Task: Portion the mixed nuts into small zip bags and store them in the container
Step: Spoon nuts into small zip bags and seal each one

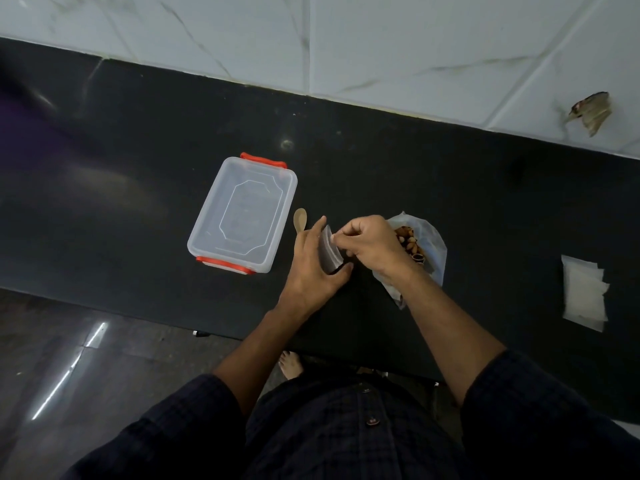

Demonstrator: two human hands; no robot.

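A clear plastic container (242, 216) with orange clips sits lidded on the black counter, left of my hands. My left hand (313, 268) grips a small stack of clear zip bags (330, 252). My right hand (369, 245) pinches the top edge of the stack with thumb and fingers. A small wooden spoon (300, 218) lies between the container and my left hand, its handle hidden behind that hand. An open plastic bag of mixed nuts (420, 252) lies just right of my right hand, partly hidden by my wrist.
More clear zip bags (583, 294) lie in a loose pile at the counter's right. The black counter (138, 188) runs diagonally, with its near edge by my body. A white tiled wall rises behind, and a torn scrap (590, 112) sticks to it.
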